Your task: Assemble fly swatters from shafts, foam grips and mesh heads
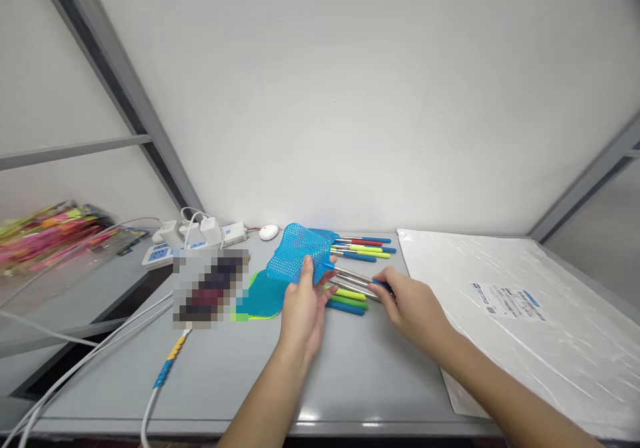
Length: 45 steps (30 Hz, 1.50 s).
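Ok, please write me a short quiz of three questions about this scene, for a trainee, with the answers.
1. True or false: the left hand holds the blue mesh head of the fly swatter.
2. What does the right hand grip?
A. the white mouse
B. the handle end of the swatter's metal rod
C. the power strip
3. Fill in: to the right of the hands, on the grey table, lies a wrapped stack of white ____.

Key
1. True.
2. B; the fingers close on the blue handle end of the rod.
3. Sheets, in clear plastic.
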Tool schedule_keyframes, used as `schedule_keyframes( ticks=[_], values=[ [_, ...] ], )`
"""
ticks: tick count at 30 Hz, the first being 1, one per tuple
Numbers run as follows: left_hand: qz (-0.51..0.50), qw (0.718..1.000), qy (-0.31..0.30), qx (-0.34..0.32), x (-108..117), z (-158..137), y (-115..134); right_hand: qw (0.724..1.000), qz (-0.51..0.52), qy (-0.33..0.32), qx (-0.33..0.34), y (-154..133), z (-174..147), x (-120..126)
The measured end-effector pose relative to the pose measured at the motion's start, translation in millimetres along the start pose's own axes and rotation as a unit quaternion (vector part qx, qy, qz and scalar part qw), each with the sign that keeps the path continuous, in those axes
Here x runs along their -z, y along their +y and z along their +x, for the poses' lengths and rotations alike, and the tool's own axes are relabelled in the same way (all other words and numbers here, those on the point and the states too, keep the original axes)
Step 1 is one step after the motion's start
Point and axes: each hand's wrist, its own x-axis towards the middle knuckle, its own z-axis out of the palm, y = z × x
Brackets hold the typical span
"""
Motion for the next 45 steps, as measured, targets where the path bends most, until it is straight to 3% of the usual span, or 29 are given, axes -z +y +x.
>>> schedule_keyframes(
  ticks=[3,6,8,10,12,14,18,26,28,32,37,41,45],
  values=[
    [0.023,0.998,-0.008,0.064,-7.4,22.8,3.0,0.999,0.016,0.0,0.04,14.3,57.3,-4.7],
    [0.171,0.979,-0.101,0.055,-5.7,33.6,2.2,0.998,0.032,0.006,0.054,40.4,105.8,-17.1],
    [0.327,0.929,-0.172,-0.039,1.2,36.4,5.1,0.998,0.035,-0.005,0.06,57.6,126.6,-25.6],
    [0.456,0.85,-0.211,-0.159,10.1,38.7,11.3,0.997,0.036,-0.028,0.067,71.4,137.1,-32.7],
    [0.526,0.782,-0.232,-0.241,17.8,42.0,18.5,0.995,0.038,-0.056,0.077,81.0,139.9,-38.3],
    [0.556,0.746,-0.25,-0.269,22.6,46.0,24.0,0.992,0.038,-0.083,0.09,86.7,138.9,-42.4],
    [0.568,0.73,-0.256,-0.279,25.9,53.4,27.1,0.987,0.022,-0.101,0.123,89.4,137.3,-46.5],
    [0.582,0.732,-0.213,-0.285,23.6,71.6,27.9,0.988,-0.001,-0.033,0.15,68.8,116.5,-33.4],
    [0.586,0.73,-0.215,-0.28,14.9,82.3,33.3,0.984,-0.011,-0.048,0.17,60.3,103.5,-29.0],
    [0.595,0.7,-0.268,-0.29,-15.0,104.5,42.5,0.978,-0.054,-0.098,0.173,49.1,79.6,-27.2],
    [0.603,0.652,-0.348,-0.3,-43.8,103.1,21.4,0.986,-0.053,-0.111,0.112,54.2,66.9,-31.5],
    [0.622,0.616,-0.381,-0.298,-28.8,80.3,-0.3,0.989,-0.03,-0.102,0.103,59.5,62.8,-31.0],
    [0.643,0.612,-0.367,-0.278,-2.6,66.9,2.6,0.988,-0.004,-0.121,0.1,59.1,60.1,-32.4]
  ],
)
